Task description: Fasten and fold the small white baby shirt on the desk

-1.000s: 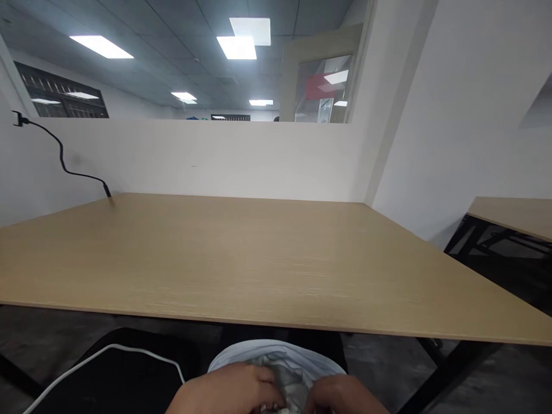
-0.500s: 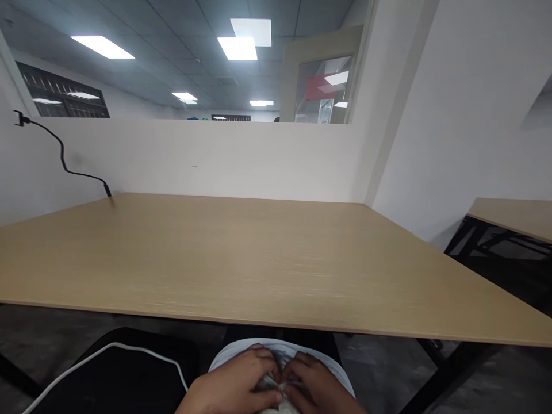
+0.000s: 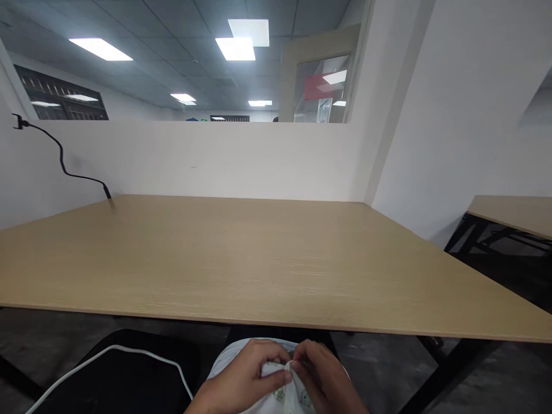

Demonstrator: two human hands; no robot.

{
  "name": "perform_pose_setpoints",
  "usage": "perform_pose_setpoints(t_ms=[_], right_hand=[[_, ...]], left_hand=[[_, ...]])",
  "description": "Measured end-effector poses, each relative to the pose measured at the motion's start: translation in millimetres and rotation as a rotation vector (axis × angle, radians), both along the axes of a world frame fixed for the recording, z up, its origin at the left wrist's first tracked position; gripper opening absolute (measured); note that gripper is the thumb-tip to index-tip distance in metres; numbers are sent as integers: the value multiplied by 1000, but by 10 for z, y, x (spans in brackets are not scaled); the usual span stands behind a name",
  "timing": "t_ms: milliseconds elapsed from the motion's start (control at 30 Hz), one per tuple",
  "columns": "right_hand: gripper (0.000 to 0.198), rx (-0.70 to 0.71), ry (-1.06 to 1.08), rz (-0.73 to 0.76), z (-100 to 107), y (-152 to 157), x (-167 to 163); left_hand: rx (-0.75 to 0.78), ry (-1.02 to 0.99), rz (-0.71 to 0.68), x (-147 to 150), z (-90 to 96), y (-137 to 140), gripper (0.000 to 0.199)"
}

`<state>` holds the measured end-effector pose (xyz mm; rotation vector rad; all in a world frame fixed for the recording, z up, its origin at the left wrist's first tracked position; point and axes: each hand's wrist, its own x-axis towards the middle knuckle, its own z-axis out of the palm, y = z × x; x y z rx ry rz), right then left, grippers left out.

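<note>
"Left hand (image 3: 254, 371) and right hand (image 3: 321, 374), together at the bottom of the head view: what do they hold?"

"Both pinch a soft white cloth with a small green print (image 3: 292, 397). My left thumb lies across it, its fingers arched over from above, the narrow gap between filled with fabric. My right fingers curl down to the same ridge, nearly closed; some of that pinch is hidden behind the knuckles."

"Why so close together?"

"Two facing pinches suit a thin, limp thing. As I judge it, they keep the gathered ridge standing between my fingertips, where one hand alone might let it slump."

"And the cloth, exactly where?"

"Between my hands, touching both: its ridge at the fingertips, the rest hanging beneath and running off the bottom edge. Behind my left hand curves a plain white swath of fabric (image 3: 224, 359); whether it is the same piece, I cannot tell."

"What else is in the same view?"

"A pale wood-grained rectangular tabletop (image 3: 276, 259), its near edge just beyond my knuckles. To my left, a black padded-looking seat (image 3: 125, 382) under a slim white cable (image 3: 114, 347). At the far left corner, a thin black bendable stand (image 3: 62, 163), clip at its top."
</note>
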<state>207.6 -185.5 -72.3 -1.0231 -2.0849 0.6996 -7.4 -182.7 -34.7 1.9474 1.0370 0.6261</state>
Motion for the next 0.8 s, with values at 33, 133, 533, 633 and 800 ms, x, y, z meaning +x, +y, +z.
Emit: perform_pose_setpoints(t_ms=[33, 133, 533, 633, 800], right_hand=[[10, 4, 27, 8, -4, -9, 5], [10, -8, 71, 62, 0, -42, 22], [35, 81, -136, 155, 159, -44, 257], [27, 145, -182, 270, 134, 16, 231], [16, 112, -1, 235, 192, -11, 176]], left_hand=[[-5, -31, 27, 22, -12, -2, 28], [-32, -125, 17, 86, -35, -2, 32], [4, 3, -189, -42, 155, -80, 37], [-30, -63, -234, -36, 152, -135, 25], [-109, 29, -108, -45, 188, -220, 26]])
